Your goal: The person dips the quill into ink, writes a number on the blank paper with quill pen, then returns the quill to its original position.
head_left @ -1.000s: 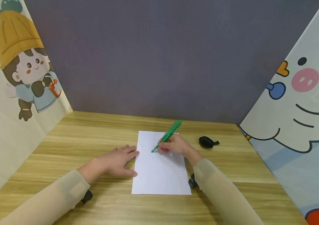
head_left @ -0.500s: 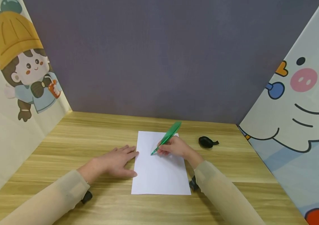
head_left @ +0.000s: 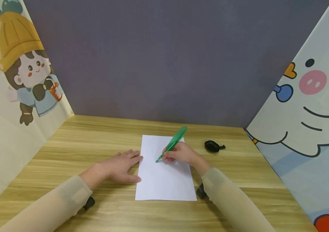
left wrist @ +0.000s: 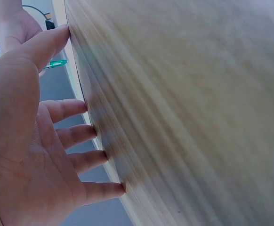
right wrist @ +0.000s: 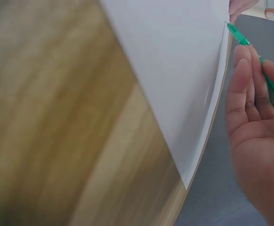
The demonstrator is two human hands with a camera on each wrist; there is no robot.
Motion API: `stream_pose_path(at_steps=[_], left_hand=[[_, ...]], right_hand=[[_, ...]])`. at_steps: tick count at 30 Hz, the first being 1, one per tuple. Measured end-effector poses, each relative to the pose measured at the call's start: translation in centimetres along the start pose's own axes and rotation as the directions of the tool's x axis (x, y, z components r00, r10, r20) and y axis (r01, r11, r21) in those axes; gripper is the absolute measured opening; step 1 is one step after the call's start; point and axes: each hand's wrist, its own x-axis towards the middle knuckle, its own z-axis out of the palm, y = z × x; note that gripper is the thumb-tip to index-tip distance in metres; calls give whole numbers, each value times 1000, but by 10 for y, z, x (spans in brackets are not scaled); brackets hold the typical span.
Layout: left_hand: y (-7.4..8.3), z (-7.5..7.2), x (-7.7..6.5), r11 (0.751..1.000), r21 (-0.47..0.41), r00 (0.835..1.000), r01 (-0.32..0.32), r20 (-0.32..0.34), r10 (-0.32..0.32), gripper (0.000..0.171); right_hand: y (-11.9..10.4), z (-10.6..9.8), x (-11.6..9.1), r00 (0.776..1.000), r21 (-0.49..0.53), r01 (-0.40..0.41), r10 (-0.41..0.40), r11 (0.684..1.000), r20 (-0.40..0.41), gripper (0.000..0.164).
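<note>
A white sheet of paper point(head_left: 164, 185) lies on the wooden table. My right hand point(head_left: 184, 153) pinches a green feather-shaped pen point(head_left: 177, 138) between thumb and fingers, its tip down on the upper middle of the sheet. A faint curved line shows beside the tip. In the right wrist view, the pen point(right wrist: 239, 34) slants from the fingers to the paper point(right wrist: 174, 56). My left hand point(head_left: 120, 168) rests flat with fingers spread, thumb and forefinger reaching the sheet's left edge. The left wrist view shows its palm point(left wrist: 28, 155) and straight fingers, fingertips on the surface.
A small black rounded object with a short tail point(head_left: 212, 146) lies on the table right of the sheet. Behind the table point(head_left: 94, 129) stands a dark grey panel point(head_left: 158, 64). Cartoon-printed panels flank it: a child figure point(head_left: 35, 80) left, a white character point(head_left: 297, 106) right.
The pen tip and my right hand have moved slightly down the sheet, and a faint curved line now shows there. My left hand stays where it was.
</note>
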Motion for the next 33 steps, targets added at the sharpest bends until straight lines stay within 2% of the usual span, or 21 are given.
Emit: stream_pose_path(at_steps=[15, 33], left_hand=[[-1, 0, 0, 1000, -11, 1000, -2, 2, 2, 94], [2, 0, -1, 1000, -1, 1000, -1, 4, 1, 94]], right_hand=[[1, 1, -9, 999, -23, 24, -23, 999, 33, 23], [0, 0, -18, 998, -28, 9, -7, 1000, 59, 20]])
